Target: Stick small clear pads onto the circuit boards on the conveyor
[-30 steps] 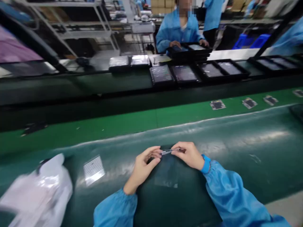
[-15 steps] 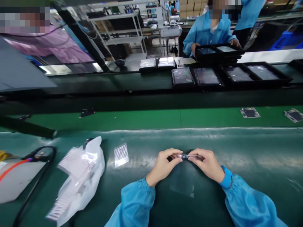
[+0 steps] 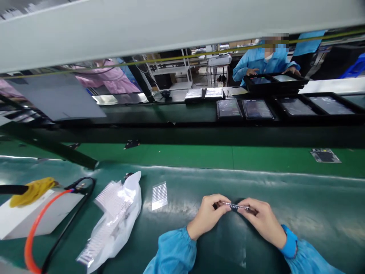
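Observation:
A thin, flat dark piece with rows of white dots is held nearly edge-on above the mat; its exact kind does not show. My left hand pinches its left end between thumb and fingers. At the right end, the thumb and fingers of my right hand are closed on it too. Beneath the hands, a faint clear film lies on the green mat. Left of my hands rests a small clear sheet with rows of dots. Farther left is a white plastic bag with several dotted sheets on it.
At left stand a white box, a yellow cloth-like item and an orange hose. Beyond the mat, a circuit board lies on a green strip. Black trays hold flat panels; a person in blue handles trays opposite.
The view has shifted, so the scene sits lower and farther right, with an overhead white panel now showing. Both hands still grip the dotted piece, which now slopes slightly down to the right.

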A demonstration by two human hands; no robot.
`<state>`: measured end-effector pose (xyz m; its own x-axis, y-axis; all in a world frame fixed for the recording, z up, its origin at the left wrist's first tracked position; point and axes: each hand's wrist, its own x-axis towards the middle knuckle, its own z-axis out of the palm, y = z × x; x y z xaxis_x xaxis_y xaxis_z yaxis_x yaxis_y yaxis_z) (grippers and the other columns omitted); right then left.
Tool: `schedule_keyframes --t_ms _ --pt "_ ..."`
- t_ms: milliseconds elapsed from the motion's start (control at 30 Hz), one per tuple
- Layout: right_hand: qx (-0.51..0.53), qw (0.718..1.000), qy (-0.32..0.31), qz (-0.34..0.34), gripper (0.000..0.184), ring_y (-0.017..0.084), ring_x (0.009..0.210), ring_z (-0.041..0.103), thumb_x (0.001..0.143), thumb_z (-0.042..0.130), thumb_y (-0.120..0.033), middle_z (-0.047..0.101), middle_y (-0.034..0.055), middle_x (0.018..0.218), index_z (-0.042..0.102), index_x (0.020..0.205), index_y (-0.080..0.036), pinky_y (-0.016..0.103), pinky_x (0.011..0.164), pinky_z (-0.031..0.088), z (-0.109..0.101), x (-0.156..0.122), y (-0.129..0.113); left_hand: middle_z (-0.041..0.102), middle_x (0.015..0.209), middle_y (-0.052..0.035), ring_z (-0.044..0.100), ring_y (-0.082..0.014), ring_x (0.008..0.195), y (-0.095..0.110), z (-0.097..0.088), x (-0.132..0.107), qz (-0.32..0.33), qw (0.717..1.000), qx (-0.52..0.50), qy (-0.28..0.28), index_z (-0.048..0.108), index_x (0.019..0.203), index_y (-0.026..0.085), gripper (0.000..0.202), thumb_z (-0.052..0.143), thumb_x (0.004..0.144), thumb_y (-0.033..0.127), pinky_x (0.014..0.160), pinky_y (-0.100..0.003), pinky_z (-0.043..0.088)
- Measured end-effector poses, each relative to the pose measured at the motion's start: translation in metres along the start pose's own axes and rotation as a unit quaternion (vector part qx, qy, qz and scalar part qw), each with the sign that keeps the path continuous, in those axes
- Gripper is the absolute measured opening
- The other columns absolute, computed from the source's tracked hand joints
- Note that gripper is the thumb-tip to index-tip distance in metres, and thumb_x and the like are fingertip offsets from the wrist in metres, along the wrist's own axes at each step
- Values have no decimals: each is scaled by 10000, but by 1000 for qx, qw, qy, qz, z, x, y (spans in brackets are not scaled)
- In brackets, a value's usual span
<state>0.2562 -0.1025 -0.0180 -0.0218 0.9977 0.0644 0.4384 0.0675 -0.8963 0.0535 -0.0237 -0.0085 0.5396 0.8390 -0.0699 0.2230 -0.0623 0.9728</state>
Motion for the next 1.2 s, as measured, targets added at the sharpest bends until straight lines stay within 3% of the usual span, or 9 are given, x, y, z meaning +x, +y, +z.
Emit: schedule_keyframes --t_ms 133,567,767,867,933,1033,1200 --pt "5 1000 0 3 206 186 734 666 954 602 -345 737 32 829 750 883 -222 270 670 491 1 1 1 768 784 -62 648 -170 681 -1 -1 0 -2 1000 10 -8 814 940 154 181 727 788 196 648 -242 469" --pt "-4 1000 20 6 102 160 685 620 887 633 -250 707 15 793 726 878 -209 248 659 485 2 4 -11 716 646 -38 608 -156 591 -2 -3 3 46 998 42 8 807 823 163 134 685 823 219 607 -244 451" --pt "-19 999 43 -21 147 153 663 565 866 673 -256 685 23 854 728 999 -224 260 640 461 -2 2 -10 713 652 -39 611 -148 571 -4 -3 2 49 998 41 28 794 839 158 137 676 823 224 584 -234 467" --pt "-9 994 101 -34 149 136 611 505 888 652 -274 651 17 833 719 1007 -213 260 600 422 -10 5 -5 718 659 -42 631 -152 564 -8 -4 4 40 998 28 45 786 858 154 147 680 814 246 568 -231 491" --pt "1 984 177 -31 148 131 579 463 922 609 -303 584 -1 729 692 868 -193 262 575 388 -16 8 1 726 663 -45 649 -161 566 -10 -6 7 38 997 19 63 781 858 154 170 693 804 288 569 -237 517" --pt "21 958 285 -15 289 132 576 450 946 563 -338 491 -22 637 575 697 -192 262 567 366 -24 16 8 746 678 -51 671 -175 568 -11 -13 13 26 994 9 102 782 863 157 247 735 766 379 579 -252 559" --pt "63 931 358 -42 215 151 674 536 958 509 -298 550 0 727 612 807 -186 270 647 428 -35 25 7 758 655 -64 674 -189 548 -10 -24 25 -10 991 1 132 792 853 150 488 811 639 588 549 -250 582"
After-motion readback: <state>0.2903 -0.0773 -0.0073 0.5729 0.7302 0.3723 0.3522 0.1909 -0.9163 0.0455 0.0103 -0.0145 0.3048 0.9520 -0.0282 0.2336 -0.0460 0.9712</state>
